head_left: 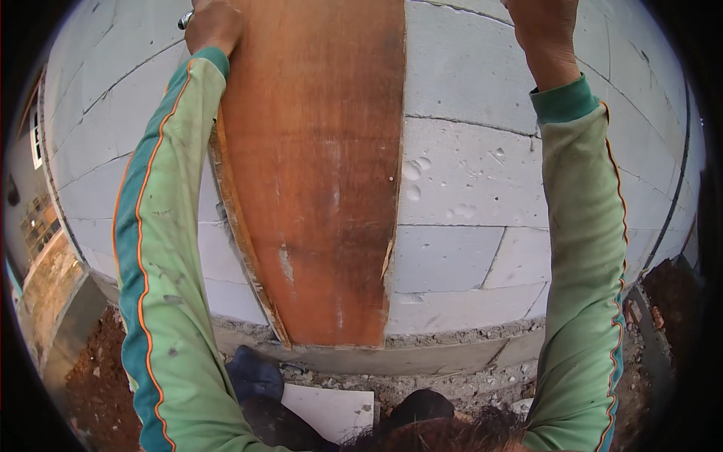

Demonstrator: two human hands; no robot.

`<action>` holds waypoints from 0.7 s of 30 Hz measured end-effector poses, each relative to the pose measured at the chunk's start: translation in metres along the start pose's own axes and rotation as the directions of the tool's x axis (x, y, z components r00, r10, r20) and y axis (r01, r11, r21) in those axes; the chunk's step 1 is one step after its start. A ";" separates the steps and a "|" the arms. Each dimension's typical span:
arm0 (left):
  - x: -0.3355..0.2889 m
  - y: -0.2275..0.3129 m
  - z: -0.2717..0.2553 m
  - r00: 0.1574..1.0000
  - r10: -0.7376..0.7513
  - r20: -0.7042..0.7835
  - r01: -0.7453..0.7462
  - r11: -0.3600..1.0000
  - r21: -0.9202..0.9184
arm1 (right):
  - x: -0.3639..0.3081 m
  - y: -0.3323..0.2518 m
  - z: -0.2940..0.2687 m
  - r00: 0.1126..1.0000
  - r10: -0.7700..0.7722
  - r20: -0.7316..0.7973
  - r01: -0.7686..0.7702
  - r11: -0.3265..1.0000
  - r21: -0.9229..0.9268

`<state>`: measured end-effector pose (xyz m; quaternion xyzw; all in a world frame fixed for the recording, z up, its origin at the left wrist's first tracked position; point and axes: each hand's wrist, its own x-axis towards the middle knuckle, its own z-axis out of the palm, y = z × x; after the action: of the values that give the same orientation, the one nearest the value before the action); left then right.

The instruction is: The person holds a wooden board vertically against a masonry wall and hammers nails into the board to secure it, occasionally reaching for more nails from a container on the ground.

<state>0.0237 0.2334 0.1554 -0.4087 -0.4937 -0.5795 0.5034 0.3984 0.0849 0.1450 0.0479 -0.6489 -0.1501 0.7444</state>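
Note:
A tall reddish-brown wooden board (pixel 324 188) stands upright against a wall of pale blocks (pixel 471 173). Up at its left edge, by the top of the view, is my left hand (pixel 215 29). A small shiny metal piece (pixel 184 20) shows beside that hand; whether it is worn or held I cannot make out. My right hand (pixel 544 34) is raised in front of the blocks, apart from the board and to its right. The upper frame cuts off its fingers, and the left hand's fingers are mostly hidden too.
Below the blocks runs a rough concrete ledge (pixel 452 358), with rubble along its foot. A white flat slab (pixel 331 410) lies on the ground near my legs. Reddish soil (pixel 105 377) lies at the lower left, and broken brick bits (pixel 648 313) at the right.

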 end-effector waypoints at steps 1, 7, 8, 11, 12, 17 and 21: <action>-0.005 0.002 -0.002 0.994 -0.054 0.093 0.059 0.997 -0.056 | -0.012 -0.002 -0.004 1.000 0.004 -0.013 -0.004 1.000 0.000; -0.026 0.025 -0.019 0.997 -0.057 -0.053 0.058 0.998 0.023 | -0.061 -0.040 -0.005 0.736 0.677 0.020 -0.641 0.706 -0.302; -0.029 0.030 -0.018 0.983 0.037 -0.179 -0.028 0.998 0.057 | -0.056 -0.025 -0.021 0.660 0.737 0.144 -0.663 0.662 -0.349; -0.045 0.043 -0.022 0.930 0.214 -0.298 -0.238 0.970 -0.046 | -0.068 -0.010 -0.047 0.664 0.731 0.159 -0.599 0.647 -0.472; -0.052 0.046 -0.025 0.935 0.208 -0.288 -0.235 0.970 -0.063 | -0.083 0.002 -0.051 0.753 0.646 0.125 -0.525 0.705 -0.477; -0.052 0.060 -0.044 0.897 0.405 -0.177 -0.426 0.688 -0.587 | -0.060 -0.009 -0.020 0.730 0.650 0.210 -0.589 0.755 -0.288; -0.072 0.109 -0.077 0.907 0.238 0.347 0.226 0.419 -0.879 | -0.036 0.001 -0.001 0.788 0.560 0.256 -0.450 0.808 -0.381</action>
<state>0.1448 0.1695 0.0894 -0.7307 -0.1969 -0.6481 0.0854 0.3960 0.0963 0.1111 -0.2709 -0.7307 -0.0460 0.6250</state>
